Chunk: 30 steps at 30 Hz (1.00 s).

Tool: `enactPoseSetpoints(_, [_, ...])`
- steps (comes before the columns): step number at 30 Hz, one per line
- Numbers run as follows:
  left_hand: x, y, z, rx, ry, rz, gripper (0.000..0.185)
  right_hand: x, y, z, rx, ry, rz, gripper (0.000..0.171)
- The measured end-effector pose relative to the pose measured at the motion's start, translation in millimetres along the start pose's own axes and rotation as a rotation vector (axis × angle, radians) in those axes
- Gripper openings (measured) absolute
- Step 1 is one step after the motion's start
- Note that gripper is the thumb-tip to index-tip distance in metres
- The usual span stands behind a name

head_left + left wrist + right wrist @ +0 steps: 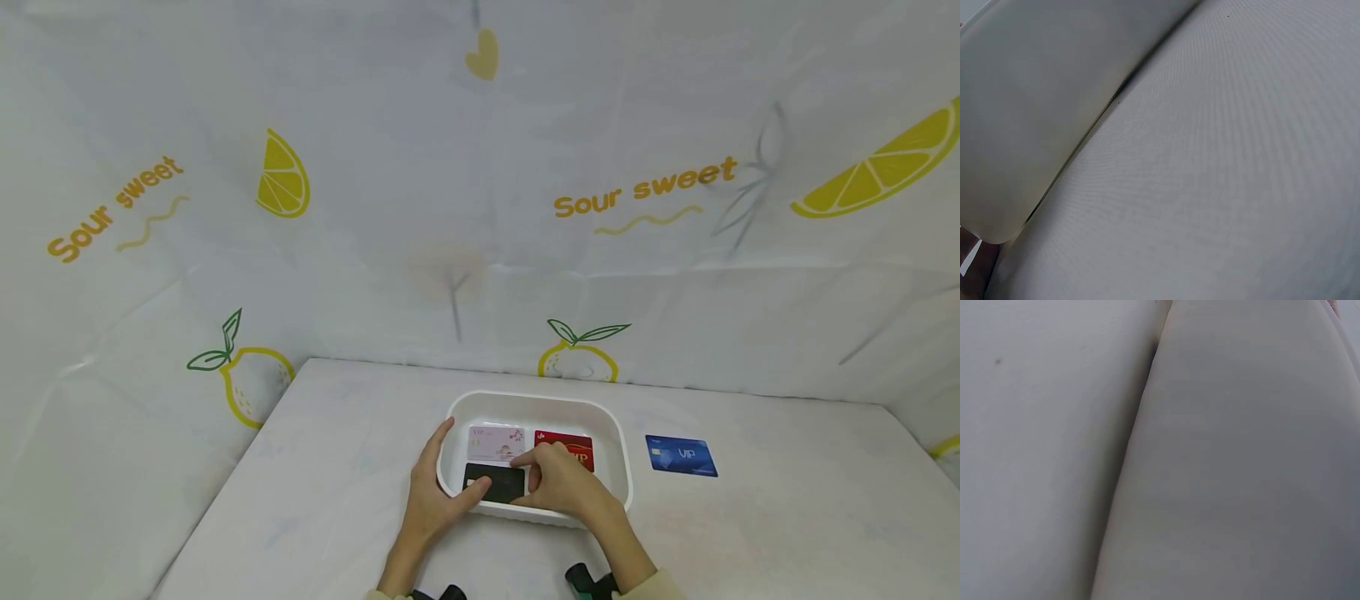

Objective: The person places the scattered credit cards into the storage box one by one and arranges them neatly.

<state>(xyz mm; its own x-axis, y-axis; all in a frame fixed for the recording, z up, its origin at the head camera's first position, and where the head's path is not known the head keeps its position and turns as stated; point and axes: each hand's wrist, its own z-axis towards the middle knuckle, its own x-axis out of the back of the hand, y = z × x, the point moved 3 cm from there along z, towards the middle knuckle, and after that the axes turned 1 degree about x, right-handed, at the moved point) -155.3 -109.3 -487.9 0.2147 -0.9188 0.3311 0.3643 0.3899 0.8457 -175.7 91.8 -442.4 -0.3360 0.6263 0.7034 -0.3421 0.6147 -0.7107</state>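
A white tray (540, 398) stands on the table and holds a pink card (495, 440), a red card (564, 440) and a black card (497, 485). My left hand (453, 467) holds the tray's left wall, fingers outside and thumb over the rim by the black card. My right hand (527, 469) reaches in from the near side. Its thumb and forefinger pinch the black card's right end, and it covers part of the red card. The left wrist view shows only the tray's outer wall (1022, 125) and the cloth; the right wrist view shows only the tray wall (1241, 456), with no hand in it.
A blue card (681, 456) lies flat on the white tablecloth (337, 467) to the right of the tray. A lemon-print curtain (480, 208) closes off the back and both sides. Dark wrist-camera straps (585, 577) sit at the frame's bottom.
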Motion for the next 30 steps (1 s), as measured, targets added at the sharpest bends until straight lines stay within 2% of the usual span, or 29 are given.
enactPoseSetpoints(10, [-0.7, -1.1, -0.4, -0.003, -0.002, -0.009, 0.093, 3, -1, -2, 0.006, -0.005, 0.002, 0.049])
enactPoseSetpoints(20, [-0.5, -2.5, 0.7, 0.021, -0.026, -0.037, 0.094, 19, -1, -7, -0.001, 0.006, -0.006, 0.051])
enactPoseSetpoints(25, [-0.9, -3.0, 0.2, 0.010, -0.027, -0.042, 0.093, 24, -2, -10, -0.028, -0.005, 0.006, 0.052])
enactPoseSetpoints(30, [-1.4, -3.8, 0.3, -0.003, -0.019, -0.031, 0.093, 33, -3, -14, 0.013, 0.015, -0.019, 0.051])
